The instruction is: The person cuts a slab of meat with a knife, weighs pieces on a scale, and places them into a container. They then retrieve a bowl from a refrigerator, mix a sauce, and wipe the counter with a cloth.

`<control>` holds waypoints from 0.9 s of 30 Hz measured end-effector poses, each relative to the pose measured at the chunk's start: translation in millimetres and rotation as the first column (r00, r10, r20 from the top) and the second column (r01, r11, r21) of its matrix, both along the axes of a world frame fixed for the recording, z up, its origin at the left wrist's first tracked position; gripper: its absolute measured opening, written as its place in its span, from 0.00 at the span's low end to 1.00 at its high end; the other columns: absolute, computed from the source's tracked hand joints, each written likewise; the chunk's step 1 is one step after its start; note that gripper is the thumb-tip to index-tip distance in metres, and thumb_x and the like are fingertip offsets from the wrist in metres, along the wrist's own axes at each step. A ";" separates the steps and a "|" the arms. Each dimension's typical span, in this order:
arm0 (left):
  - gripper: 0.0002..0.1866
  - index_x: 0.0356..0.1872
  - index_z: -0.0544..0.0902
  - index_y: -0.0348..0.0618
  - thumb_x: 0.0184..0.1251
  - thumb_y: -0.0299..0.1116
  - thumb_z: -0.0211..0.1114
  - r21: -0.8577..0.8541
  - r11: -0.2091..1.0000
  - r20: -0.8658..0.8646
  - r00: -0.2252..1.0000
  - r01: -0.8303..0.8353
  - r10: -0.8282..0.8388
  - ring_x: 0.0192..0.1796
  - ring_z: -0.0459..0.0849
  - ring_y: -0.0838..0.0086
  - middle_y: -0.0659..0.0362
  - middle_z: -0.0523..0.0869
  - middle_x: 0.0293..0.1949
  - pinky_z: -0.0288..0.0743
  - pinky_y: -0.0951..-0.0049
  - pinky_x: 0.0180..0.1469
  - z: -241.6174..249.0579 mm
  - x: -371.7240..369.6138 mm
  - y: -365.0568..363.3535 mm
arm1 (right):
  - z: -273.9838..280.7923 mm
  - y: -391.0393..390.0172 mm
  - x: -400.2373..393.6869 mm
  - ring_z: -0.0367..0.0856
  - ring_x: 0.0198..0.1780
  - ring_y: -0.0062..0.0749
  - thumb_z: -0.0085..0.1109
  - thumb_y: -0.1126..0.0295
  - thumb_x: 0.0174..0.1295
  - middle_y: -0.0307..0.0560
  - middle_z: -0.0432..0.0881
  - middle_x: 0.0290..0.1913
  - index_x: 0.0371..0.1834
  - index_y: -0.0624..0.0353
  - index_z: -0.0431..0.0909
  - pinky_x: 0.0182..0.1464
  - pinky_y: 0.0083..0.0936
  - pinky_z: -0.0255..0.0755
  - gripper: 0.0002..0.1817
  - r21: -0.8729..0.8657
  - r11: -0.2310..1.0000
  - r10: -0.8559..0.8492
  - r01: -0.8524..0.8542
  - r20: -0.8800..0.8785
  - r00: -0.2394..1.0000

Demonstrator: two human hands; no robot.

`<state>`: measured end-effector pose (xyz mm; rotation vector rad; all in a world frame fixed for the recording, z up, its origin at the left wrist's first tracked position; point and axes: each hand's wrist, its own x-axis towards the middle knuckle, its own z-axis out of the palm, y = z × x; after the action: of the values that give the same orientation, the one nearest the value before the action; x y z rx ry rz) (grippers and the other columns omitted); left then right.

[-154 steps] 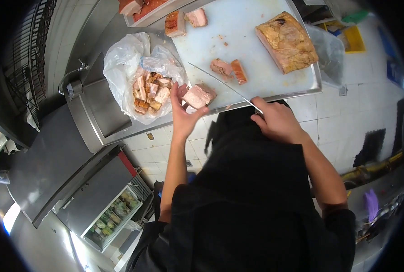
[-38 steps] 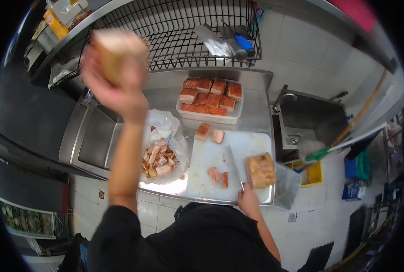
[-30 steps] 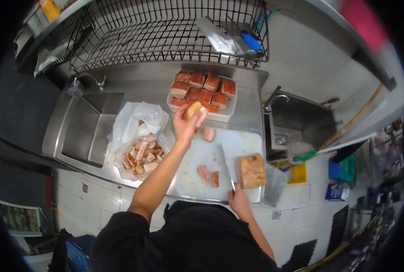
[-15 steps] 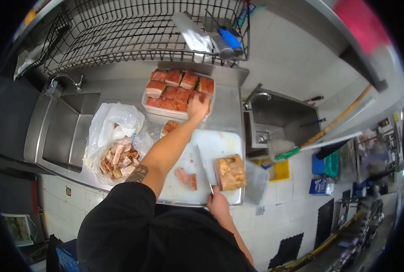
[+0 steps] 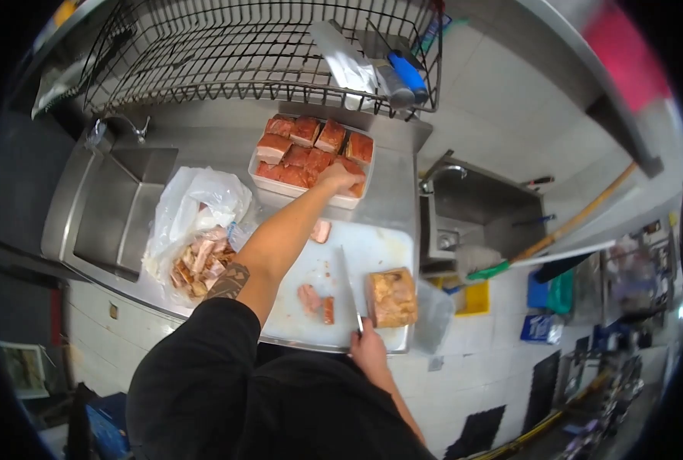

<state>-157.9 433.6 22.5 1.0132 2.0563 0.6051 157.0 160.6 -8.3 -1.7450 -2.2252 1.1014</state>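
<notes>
My left hand [image 5: 340, 179] reaches into a white tub [image 5: 276, 186] of reddish meat blocks [image 5: 306, 131], at its front right corner; its fingertips are hard to make out against the meat. In my right hand [image 5: 368, 349] is the handle of a long knife [image 5: 349, 284], whose blade lies over the white cutting board [image 5: 288, 303]. Right of the blade sits a large browned meat block [image 5: 392, 297]. Small scraps [image 5: 308, 297] and a reddish strip [image 5: 328, 310] lie left of the knife. Another meat piece [image 5: 321, 231] rests near the board's far edge, partly behind my left arm.
An open plastic bag [image 5: 203, 199] holds cut meat pieces [image 5: 200, 263] on the steel counter. Steel sinks stand at left [image 5: 110, 222] and right [image 5: 476, 203]. A wire rack [image 5: 226, 54] with utensils hangs above. A clear container [image 5: 435, 314] sits beside the board.
The view has shifted slightly, moving the scene rightward. My left hand stays at the tub, its fingers now farther right over the corner. My right hand still holds the knife.
</notes>
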 end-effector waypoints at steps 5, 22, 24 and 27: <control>0.52 0.72 0.63 0.47 0.46 0.55 0.78 -0.130 0.991 -0.070 0.997 -0.041 0.033 0.72 0.66 0.51 0.48 0.71 0.69 0.64 0.49 0.68 1.0 16.0 12.9 | 2.9 2.3 -0.8 0.82 0.40 0.68 0.57 0.67 0.64 0.69 0.83 0.35 0.58 0.57 0.70 0.42 0.57 0.75 0.19 -0.007 0.999 0.032 -0.032 0.047 0.998; 0.44 0.61 0.70 0.48 0.36 0.36 0.80 0.146 0.974 0.083 0.983 -0.175 0.164 0.63 0.77 0.50 0.46 0.83 0.55 0.69 0.54 0.66 -25.3 12.2 7.5 | 5.4 -1.9 -3.1 0.82 0.41 0.68 0.56 0.67 0.64 0.69 0.84 0.37 0.59 0.55 0.69 0.43 0.58 0.75 0.20 0.003 1.000 0.022 -0.023 0.056 0.998; 0.43 0.60 0.71 0.46 0.36 0.36 0.80 0.217 0.961 0.083 0.984 -0.171 0.156 0.62 0.79 0.51 0.45 0.83 0.54 0.71 0.58 0.64 -19.7 11.9 3.7 | 5.4 -0.9 -5.1 0.82 0.41 0.68 0.56 0.67 0.64 0.68 0.84 0.36 0.59 0.55 0.69 0.43 0.58 0.75 0.20 0.011 1.000 0.022 -0.023 0.051 0.998; 0.41 0.57 0.72 0.44 0.35 0.38 0.81 0.238 0.957 0.064 0.986 -0.164 0.153 0.59 0.82 0.52 0.44 0.84 0.53 0.75 0.62 0.60 -18.5 14.4 0.2 | 6.0 -2.8 -4.9 0.82 0.40 0.68 0.56 0.67 0.64 0.69 0.84 0.36 0.59 0.55 0.69 0.42 0.58 0.75 0.20 0.006 1.000 0.019 -0.019 0.043 0.999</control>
<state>-143.4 433.8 3.9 0.9654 2.0718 0.9743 152.0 157.7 -2.3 -1.7653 -2.2726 1.0696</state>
